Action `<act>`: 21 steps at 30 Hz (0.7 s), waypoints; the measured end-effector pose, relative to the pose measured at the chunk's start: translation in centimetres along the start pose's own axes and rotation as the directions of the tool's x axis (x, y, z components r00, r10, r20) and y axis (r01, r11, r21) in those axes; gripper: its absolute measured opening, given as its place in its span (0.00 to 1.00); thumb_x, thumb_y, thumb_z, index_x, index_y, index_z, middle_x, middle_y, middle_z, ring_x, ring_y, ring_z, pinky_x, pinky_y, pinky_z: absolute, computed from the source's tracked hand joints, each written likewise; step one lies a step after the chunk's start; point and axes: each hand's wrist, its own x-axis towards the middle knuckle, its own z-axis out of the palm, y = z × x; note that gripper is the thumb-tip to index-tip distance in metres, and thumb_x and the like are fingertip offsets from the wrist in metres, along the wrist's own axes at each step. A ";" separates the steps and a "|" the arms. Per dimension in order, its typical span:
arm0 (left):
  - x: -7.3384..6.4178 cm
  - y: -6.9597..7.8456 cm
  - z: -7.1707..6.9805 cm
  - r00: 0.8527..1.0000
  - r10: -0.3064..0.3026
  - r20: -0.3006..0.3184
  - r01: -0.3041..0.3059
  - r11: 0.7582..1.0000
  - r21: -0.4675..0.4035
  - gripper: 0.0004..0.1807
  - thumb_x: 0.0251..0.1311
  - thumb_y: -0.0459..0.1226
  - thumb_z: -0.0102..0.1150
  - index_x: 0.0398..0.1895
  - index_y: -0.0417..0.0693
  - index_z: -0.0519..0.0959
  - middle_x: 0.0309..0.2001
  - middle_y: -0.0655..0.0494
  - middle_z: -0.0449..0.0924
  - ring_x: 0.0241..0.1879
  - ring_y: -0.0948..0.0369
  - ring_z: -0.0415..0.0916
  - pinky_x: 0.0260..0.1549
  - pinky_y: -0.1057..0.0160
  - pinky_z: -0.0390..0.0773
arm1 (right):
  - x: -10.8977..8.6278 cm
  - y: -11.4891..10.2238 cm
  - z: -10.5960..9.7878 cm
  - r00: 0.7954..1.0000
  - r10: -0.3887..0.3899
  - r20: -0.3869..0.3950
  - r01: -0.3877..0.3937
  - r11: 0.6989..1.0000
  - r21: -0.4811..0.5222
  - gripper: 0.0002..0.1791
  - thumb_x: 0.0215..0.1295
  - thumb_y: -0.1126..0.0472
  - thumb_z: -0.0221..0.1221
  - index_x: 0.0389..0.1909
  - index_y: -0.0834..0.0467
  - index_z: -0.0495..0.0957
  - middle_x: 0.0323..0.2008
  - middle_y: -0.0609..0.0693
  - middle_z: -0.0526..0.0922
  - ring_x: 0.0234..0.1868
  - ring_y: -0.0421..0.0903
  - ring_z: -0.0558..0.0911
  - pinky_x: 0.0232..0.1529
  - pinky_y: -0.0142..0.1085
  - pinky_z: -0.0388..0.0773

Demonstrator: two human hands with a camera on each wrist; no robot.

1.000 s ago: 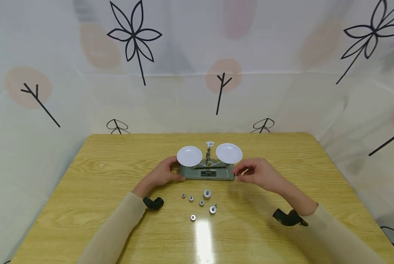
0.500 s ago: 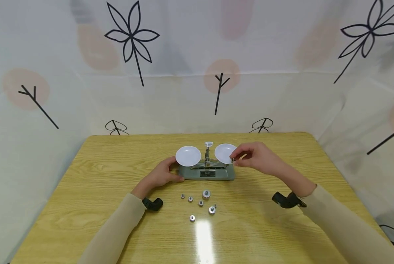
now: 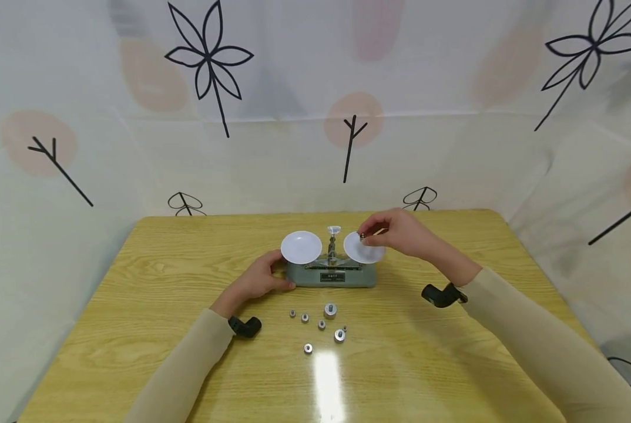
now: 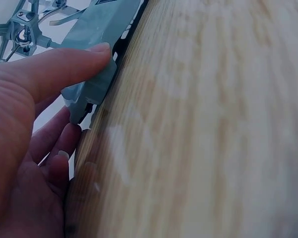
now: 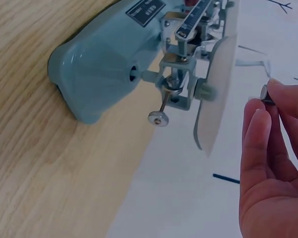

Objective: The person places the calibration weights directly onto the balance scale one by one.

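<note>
A pale green balance scale [image 3: 355, 278] stands toward the back middle of the table in the head view. It carries a white left pan [image 3: 301, 247] and a white right pan [image 3: 360, 254]. My left hand [image 3: 256, 279] grips the left end of its base. In the left wrist view the thumb [image 4: 72, 69] lies across the green base [image 4: 97, 29] and the other fingers are on the far side. Above the right pan, my right hand [image 3: 404, 234] pinches a small metal weight [image 5: 266, 95] between thumb and fingertips. In the right wrist view the weight is apart from the pan [image 5: 219, 94].
Several metal weights lie on the wooden table [image 3: 188, 258] in front of the scale, among them a large weight [image 3: 330, 311], another large weight [image 3: 339, 335] and a small weight [image 3: 308, 348] nearest the front. A patterned cloth [image 3: 273, 164] hangs behind the table.
My right hand has lifted the small weight from beside the scale's right end up and left to above the right pan. The left hand keeps its grip on the base.
</note>
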 end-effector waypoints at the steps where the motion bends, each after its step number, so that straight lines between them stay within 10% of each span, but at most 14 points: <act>1: 0.0 0.0 0.0 1.000 -0.002 0.001 0.002 1.000 0.001 0.38 0.50 0.30 0.76 0.67 0.42 0.71 0.63 0.49 0.73 0.64 0.51 0.68 0.63 0.48 0.67 | 0.2 0.1 0.0 1.000 0.003 0.003 -0.003 1.000 -0.002 0.10 0.61 0.65 0.69 0.44 0.59 0.86 0.41 0.49 0.86 0.42 0.48 0.82 0.40 0.40 0.79; 21: -0.1 0.0 0.1 1.000 -0.013 0.012 0.013 1.000 -0.026 0.40 0.51 0.28 0.74 0.69 0.41 0.68 0.65 0.45 0.71 0.65 0.48 0.67 0.64 0.46 0.66 | 2.0 0.8 1.3 0.999 0.032 0.031 -0.030 0.999 -0.035 0.08 0.61 0.66 0.68 0.41 0.57 0.85 0.42 0.50 0.85 0.43 0.49 0.81 0.43 0.44 0.78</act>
